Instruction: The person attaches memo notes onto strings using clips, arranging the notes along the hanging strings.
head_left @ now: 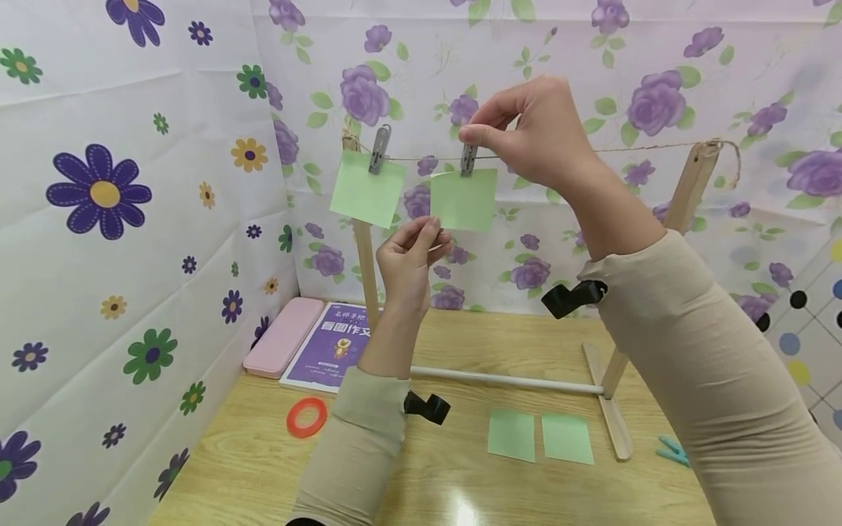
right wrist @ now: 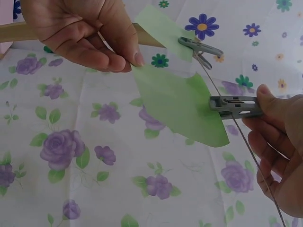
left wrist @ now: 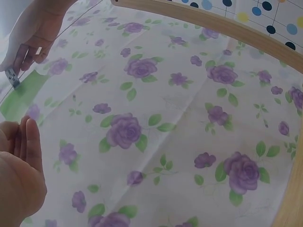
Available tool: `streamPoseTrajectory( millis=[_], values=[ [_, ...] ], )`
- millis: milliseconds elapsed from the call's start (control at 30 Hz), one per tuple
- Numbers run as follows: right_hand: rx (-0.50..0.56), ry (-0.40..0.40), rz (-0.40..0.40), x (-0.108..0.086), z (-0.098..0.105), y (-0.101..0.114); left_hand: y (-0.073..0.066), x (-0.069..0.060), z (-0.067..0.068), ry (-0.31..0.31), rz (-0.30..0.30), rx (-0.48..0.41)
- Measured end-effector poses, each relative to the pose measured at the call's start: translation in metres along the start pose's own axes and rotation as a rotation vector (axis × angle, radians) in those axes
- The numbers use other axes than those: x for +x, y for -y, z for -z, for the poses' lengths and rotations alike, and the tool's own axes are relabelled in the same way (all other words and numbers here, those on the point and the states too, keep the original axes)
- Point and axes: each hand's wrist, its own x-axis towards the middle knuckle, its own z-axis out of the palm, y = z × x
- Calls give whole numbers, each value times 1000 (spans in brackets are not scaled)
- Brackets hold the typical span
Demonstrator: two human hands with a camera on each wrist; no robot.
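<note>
A grey clip sits over the string at the top edge of a green paper; my right hand pinches the clip's upper end between thumb and fingers. My left hand pinches the same paper's lower left corner. In the right wrist view the clip bites the paper beside the string, with the left hand at the far corner. Another grey clip holds a second green paper near the left post.
Two green papers lie on the table, with a blue clip to their right. A red tape ring, purple book and pink case are at the left. A wooden post holds the string's right end; a white rod runs low.
</note>
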Motion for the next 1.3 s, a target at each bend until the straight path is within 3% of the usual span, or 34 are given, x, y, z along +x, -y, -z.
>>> streamPoseTrajectory(
  millis=[467,1300],
  values=[
    [-8,75,-26,1,-1,1,-2,2,0,13,-32,-37],
    [-47,142,-35,1,2,-3,0,1,0,9,-27,-56]
  ],
)
